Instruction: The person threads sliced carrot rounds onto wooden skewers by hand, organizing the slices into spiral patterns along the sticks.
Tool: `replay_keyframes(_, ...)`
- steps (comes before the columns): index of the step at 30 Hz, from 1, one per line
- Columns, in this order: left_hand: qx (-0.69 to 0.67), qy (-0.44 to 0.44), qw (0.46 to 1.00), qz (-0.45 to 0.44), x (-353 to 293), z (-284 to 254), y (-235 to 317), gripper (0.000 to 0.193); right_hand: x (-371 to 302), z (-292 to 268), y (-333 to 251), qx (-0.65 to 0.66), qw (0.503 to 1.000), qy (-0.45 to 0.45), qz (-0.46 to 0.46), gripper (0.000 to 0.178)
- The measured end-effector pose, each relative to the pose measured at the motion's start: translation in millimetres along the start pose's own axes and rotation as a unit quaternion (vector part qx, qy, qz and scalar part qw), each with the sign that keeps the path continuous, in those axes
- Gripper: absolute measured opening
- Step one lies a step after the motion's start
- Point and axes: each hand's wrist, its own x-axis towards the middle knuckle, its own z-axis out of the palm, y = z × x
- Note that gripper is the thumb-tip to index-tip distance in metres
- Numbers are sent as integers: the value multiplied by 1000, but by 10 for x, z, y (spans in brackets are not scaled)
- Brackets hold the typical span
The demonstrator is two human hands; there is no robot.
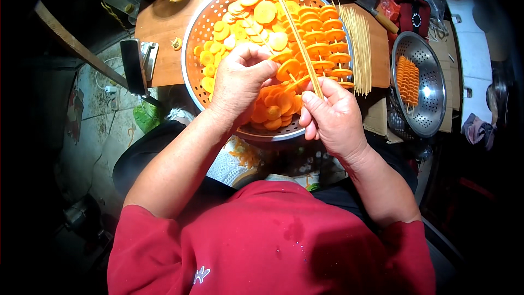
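While the thin bamboo skewer (299, 38) slants from the upper middle of the frame down toward the centre, the right hand (334, 117) pinches its lower end, its grip pressed together around the stick. A round orange carrot slice (287, 68) sits on the skewer just left of that grip, and the left hand (240, 79) touches it with fingertips closed on the slice. Both hands hover over the large perforated steel colander (192, 33), which fills the upper centre of the frame. Loose carrot slices (245, 16), pale yellow to deep orange, lie heaped on its left side; finished carrot skewers (326, 38) lie in rows on its right side. Just right of the colander, a bundle of bare bamboo skewers (360, 43) rests on the brown wooden desk (164, 33). Farther right, a smaller steel colander (431, 93) holds more loaded carrot skewers (408, 79). At the left edge of the desk lies a dark phone (132, 65). The person's red shirt (273, 246) fills the lower frame.
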Motion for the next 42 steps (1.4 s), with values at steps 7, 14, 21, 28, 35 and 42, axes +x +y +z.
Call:
replay_keyframes(7,-96,-14,995,-25,6,24,-11,18,-2,-1,-23,22,1000,-5,20,12)
replay_keyframes(14,-139,-61,987,-53,53,-25,-63,21,16,-53,31,33,998,-29,33,18)
replay_keyframes(21,-135,-57,988,-53,74,-56,-35,23,35,-52,49,34,999,-35,22,17)
replay_keyframes(28,33,34,999,9,289,-318,135,16,53,-114,-19,100,994,26,-23,12)
replay_keyframes(35,544,38,833,94,368,-410,-86,27,34,-114,-13,76,997,-5,1,15)
replay_keyframes(42,538,-7,841,49,391,-407,17,15,5,-88,-45,60,998,-9,-10,17)
